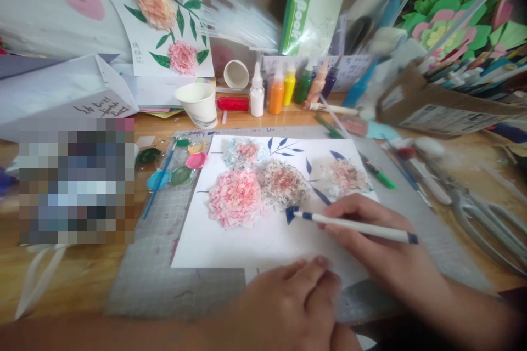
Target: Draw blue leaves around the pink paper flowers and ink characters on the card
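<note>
A blue-tipped marker with a white barrel is in my right hand, gripped between thumb and fingers. Its tip touches a dark blue leaf shape on the white paper. My left hand lies across the paper's lower edge, fingers slightly bent and holding nothing. Raised paper flowers stand out on the sheet: a pink one, a grey-brown one, a pale one and a blue-edged one. Blue leaves on stems are drawn around them.
Beneath the paper lies a grey cutting mat. Left of it is a paint palette with a blue brush across it. Paper cups and paint bottles line the back. Scissors and a full cardboard box are at right.
</note>
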Demonstrator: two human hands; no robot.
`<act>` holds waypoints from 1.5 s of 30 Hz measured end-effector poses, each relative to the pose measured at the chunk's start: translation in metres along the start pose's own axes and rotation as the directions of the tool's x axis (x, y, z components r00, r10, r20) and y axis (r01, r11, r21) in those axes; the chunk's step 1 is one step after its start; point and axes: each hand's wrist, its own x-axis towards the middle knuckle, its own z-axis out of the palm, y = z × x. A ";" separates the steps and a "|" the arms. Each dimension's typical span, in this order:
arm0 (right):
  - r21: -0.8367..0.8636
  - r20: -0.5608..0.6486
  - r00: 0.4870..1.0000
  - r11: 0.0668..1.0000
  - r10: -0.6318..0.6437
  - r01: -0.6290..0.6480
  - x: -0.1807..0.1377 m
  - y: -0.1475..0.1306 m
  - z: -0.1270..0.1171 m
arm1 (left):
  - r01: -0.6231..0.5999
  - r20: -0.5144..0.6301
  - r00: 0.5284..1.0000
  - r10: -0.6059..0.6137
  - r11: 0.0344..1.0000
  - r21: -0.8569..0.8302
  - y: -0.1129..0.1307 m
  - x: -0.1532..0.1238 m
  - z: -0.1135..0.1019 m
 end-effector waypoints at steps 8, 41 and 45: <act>-0.019 0.002 1.000 1.000 -0.011 0.011 0.000 0.000 0.000 | -0.022 0.031 0.999 0.021 0.999 0.024 -0.002 -0.001 -0.002; -0.088 -0.035 0.999 0.996 -0.032 0.029 -0.001 0.001 -0.002 | -0.058 0.046 0.997 0.057 0.998 0.036 0.000 -0.004 -0.001; -0.085 0.038 0.998 0.995 -0.049 0.052 -0.006 -0.001 -0.002 | -0.070 0.091 0.994 0.066 0.997 0.044 -0.001 -0.004 -0.001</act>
